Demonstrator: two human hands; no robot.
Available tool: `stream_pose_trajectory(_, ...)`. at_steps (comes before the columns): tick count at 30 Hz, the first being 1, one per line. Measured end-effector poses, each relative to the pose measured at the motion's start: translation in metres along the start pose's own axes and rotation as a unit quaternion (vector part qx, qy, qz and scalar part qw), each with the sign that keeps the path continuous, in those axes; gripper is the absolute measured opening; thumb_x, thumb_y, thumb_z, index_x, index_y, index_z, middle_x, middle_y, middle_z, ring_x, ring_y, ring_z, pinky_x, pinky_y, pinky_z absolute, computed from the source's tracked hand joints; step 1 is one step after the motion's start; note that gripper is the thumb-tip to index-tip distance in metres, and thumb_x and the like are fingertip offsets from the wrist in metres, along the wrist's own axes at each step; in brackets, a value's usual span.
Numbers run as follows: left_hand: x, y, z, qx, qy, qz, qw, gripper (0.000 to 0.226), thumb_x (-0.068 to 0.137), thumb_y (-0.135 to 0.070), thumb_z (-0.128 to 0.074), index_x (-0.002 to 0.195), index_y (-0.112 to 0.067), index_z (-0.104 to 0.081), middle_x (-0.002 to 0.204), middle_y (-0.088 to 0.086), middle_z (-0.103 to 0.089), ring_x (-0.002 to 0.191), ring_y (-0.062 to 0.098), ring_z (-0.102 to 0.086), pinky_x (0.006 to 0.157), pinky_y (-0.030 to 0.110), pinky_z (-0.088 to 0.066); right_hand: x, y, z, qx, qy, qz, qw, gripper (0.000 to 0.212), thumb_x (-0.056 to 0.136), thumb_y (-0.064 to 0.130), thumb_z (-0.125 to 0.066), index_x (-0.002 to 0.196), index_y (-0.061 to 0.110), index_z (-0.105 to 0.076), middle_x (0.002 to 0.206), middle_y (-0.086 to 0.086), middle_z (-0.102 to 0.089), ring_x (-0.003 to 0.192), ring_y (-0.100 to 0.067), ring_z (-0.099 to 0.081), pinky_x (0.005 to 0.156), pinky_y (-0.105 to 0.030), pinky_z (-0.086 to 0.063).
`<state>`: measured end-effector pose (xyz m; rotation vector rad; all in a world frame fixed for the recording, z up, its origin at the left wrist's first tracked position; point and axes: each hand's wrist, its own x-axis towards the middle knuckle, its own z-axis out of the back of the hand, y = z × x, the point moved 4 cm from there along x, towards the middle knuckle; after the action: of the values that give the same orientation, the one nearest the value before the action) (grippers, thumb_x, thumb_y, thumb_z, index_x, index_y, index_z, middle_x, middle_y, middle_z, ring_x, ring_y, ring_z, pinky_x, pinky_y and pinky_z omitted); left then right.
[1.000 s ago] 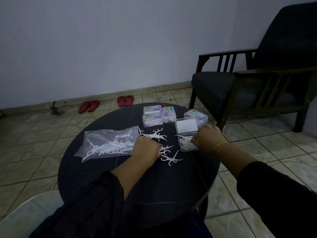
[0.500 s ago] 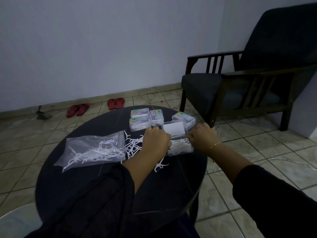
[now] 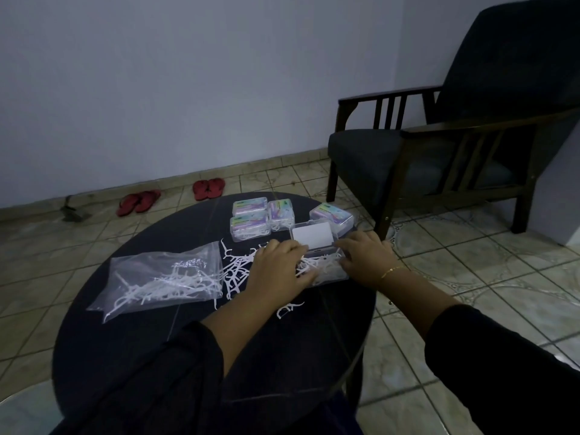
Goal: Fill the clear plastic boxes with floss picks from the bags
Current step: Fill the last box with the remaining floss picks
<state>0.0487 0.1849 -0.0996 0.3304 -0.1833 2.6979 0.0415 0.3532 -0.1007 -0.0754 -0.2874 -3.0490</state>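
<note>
Since half a second ago my left hand (image 3: 280, 267) has slid rightward, from the loose picks onto the left edge of the open clear plastic box (image 3: 323, 268); its fingers lie curled over a clump of white floss picks (image 3: 317, 265) at the box's rim, though whether they pinch the picks I cannot tell; my right hand (image 3: 365, 258), with a thin gold bracelet (image 3: 390, 271) at the wrist, holds the box's right end, fingers curled at its wall; the box sits between both hands, its lid (image 3: 311, 238) tipped back behind it; more loose white picks (image 3: 233, 268) lie scattered just left of my left hand; beyond them, a clear plastic bag of picks (image 3: 160, 279) rests flat; four closed, filled boxes with coloured labels (image 3: 262, 218) stand behind the open one on the round dark table (image 3: 131, 356); a dark wooden armchair (image 3: 455, 146) is at the right, red sandals (image 3: 175, 196) by the wall.
</note>
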Motion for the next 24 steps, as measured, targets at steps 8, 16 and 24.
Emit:
stream_pose_trajectory(8, -0.005, 0.004, -0.004, -0.01, 0.024, 0.017, 1.0, 0.044, 0.094, -0.053, -0.043, 0.132, -0.034, -0.053, 0.126, -0.013, -0.053, 0.119, 0.014, -0.037, 0.096, 0.028, -0.023, -0.002, 0.007, -0.002, -0.037, 0.031, 0.012, 0.999, 0.035, 0.098, 0.038, -0.038, 0.13, 0.039, -0.051, 0.134, 0.001, -0.044, 0.128, -0.022, -0.034, 0.105, -0.042, -0.028)
stream_pose_trajectory(16, 0.004, 0.003, -0.004, -0.003, 0.06, -0.018, 0.998, 0.037, 0.1, -0.04, -0.037, 0.133, -0.032, -0.053, 0.123, -0.008, -0.054, 0.114, 0.018, -0.038, 0.091, 0.03, -0.028, 0.001, 0.009, 0.0, -0.032, 0.035, -0.006, 0.999, 0.041, 0.096, 0.032, -0.046, 0.137, 0.029, -0.044, 0.133, -0.004, -0.048, 0.125, -0.023, -0.04, 0.104, -0.041, -0.032)
stream_pose_trajectory(24, 0.002, 0.004, -0.004, -0.046, 0.053, -0.015, 0.997, 0.045, 0.095, -0.045, -0.045, 0.138, -0.03, -0.046, 0.132, -0.005, -0.052, 0.116, 0.018, -0.04, 0.096, 0.034, -0.034, -0.009, 0.013, -0.001, 0.0, 0.011, 0.016, 1.0, 0.037, 0.098, 0.028, -0.041, 0.134, 0.034, -0.049, 0.127, 0.001, -0.052, 0.119, -0.018, -0.042, 0.101, -0.037, -0.031)
